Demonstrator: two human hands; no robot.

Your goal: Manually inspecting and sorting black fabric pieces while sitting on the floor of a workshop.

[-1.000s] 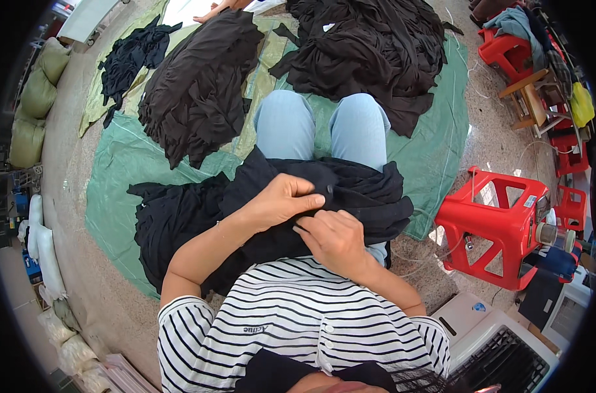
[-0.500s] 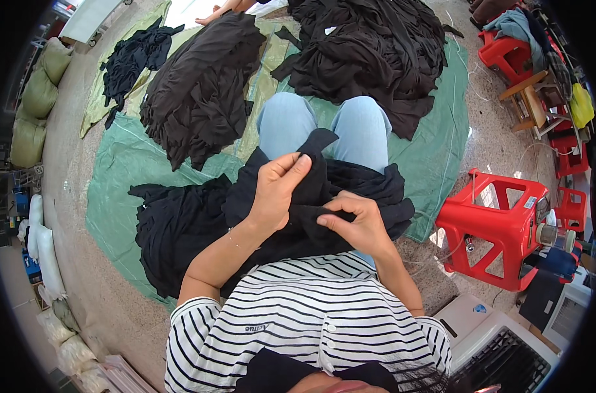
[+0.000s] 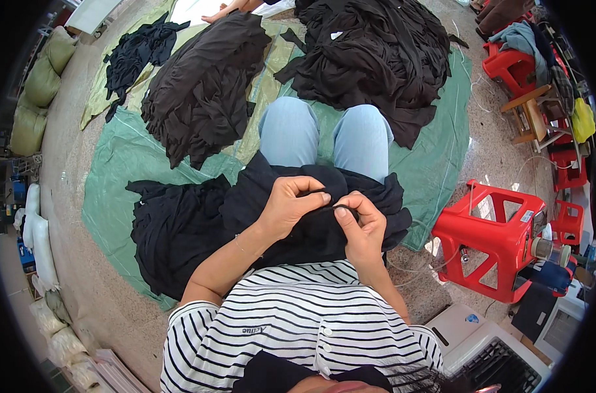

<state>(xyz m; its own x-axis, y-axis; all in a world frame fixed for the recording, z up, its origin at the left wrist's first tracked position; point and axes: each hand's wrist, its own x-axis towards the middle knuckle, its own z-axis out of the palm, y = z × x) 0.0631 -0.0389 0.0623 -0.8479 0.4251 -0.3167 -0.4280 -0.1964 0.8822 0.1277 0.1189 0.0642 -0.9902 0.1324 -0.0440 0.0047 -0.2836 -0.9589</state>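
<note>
Green sheeting [image 3: 108,190] likely keeps the far-right dark cloth pile [image 3: 389,59] clean; left hand [image 3: 288,207] and right hand [image 3: 364,230] pinch black fabric [image 3: 252,200], the lap [image 3: 362,141] apparently steadying it.

Ahead of the fingers [image 3: 349,224], knees [image 3: 288,131] leave a narrow gap.

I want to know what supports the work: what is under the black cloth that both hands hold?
Jean-clad knees show beyond the black cloth, which seems to lie across the lap. The thighs and anything else beneath it are covered.
</note>
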